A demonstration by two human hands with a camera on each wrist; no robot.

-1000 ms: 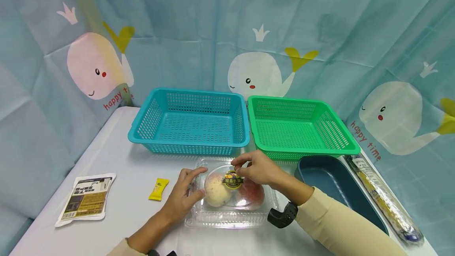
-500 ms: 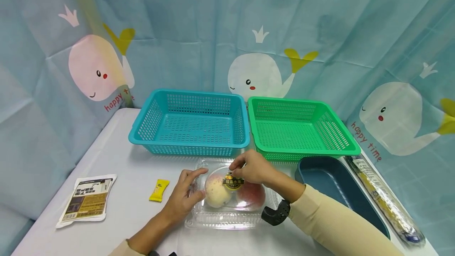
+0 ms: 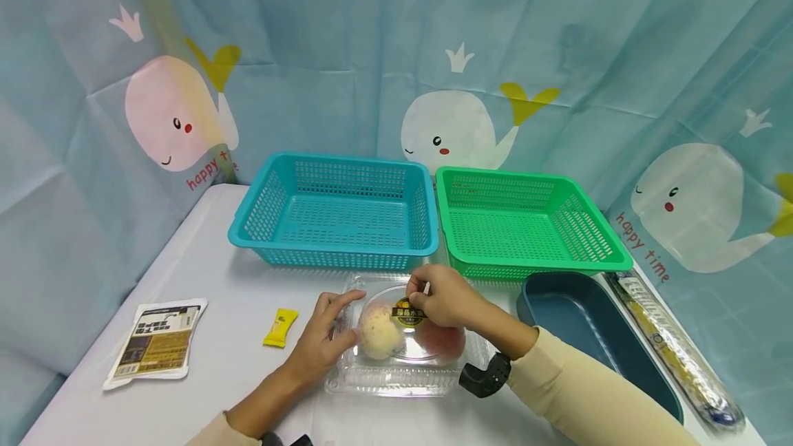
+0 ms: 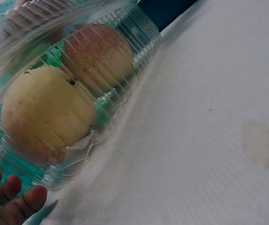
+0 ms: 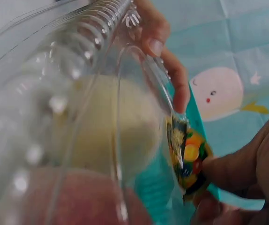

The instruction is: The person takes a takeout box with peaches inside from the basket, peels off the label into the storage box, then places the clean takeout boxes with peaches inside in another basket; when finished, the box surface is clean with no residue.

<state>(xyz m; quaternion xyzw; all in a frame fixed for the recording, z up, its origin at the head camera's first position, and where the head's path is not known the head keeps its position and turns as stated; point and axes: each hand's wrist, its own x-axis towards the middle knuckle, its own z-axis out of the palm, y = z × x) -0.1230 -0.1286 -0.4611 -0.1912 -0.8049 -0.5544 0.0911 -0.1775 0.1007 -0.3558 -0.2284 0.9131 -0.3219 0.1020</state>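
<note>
- Box, one, clear plastic (image 3: 427, 382): lid on, standing on the bench (image 3: 238, 288) in front of two baskets, teal (image 3: 347, 252) and green (image 3: 539, 264).
- Contents: one pale fruit (image 3: 380, 334) and one red fruit (image 3: 442, 343), side by side under the lid.
- Label, round, black and gold (image 3: 407, 314): on the lid's top, its edge seemingly bent away from the plastic in the right wrist view.
- Right hand (image 3: 444, 299): fingers drawn together, pinching the label's edge between thumb and fingers.
- Left hand (image 3: 321, 337): fingers spread, thumb well apart from index, resting at the box's left side (a steadying touch, by the look of it, rather than a grip).
- Risk, label: the paper could tear or leave residue if pulled steeply or unevenly, the adhesive holding more firmly than the paper.
- Risk, box: a hard tug against so light a left-hand touch could slide or tip it, rolling the fruit together.
- Risk, lid: pressing down on thin plastic could dent it; lifting with the label could pop the lid.
</note>
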